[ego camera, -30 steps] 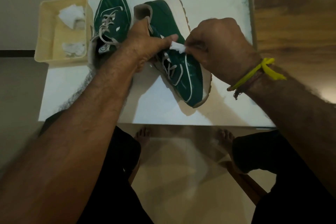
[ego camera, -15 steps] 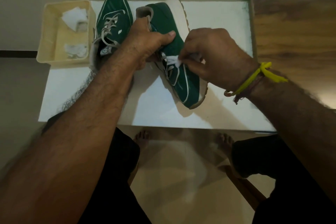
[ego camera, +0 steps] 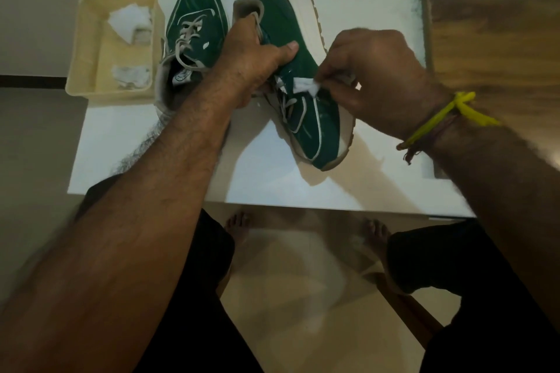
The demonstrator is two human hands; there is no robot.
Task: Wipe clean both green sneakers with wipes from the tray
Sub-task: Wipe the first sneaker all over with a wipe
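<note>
Green suede sneaker (ego camera: 298, 79) tipped onto its side on the white tabletop (ego camera: 169, 136), cream sole turned away toward the far right, toe pointing back toward the near edge. Left hand (ego camera: 251, 60) with its grip closed round the heel end of that sneaker, thumb laid across the green side panel, fingers hooked over the collar. Right hand (ego camera: 375, 79) with its grip pinched on a small crumpled white wipe (ego camera: 304, 85), pressed against the upper just beside the grey laces. Yellow band (ego camera: 436, 118) tied round the right wrist, with a darker thread next to it.

Second green sneaker (ego camera: 198, 30) standing upright on its sole to the left, just beside the held one, toe toward the wall, laces loose, partly hidden behind the left forearm. Cream plastic tray (ego camera: 81, 48) at the far left corner of the tabletop, touching or nearly touching that second sneaker; one clean white wipe (ego camera: 128, 20) in its far end, one greyish used wipe (ego camera: 131, 76) in its near end.

Bare feet (ego camera: 239, 224) on the pale floor below the tabletop's near edge, wooden surface (ego camera: 497, 39) off to the right
</note>
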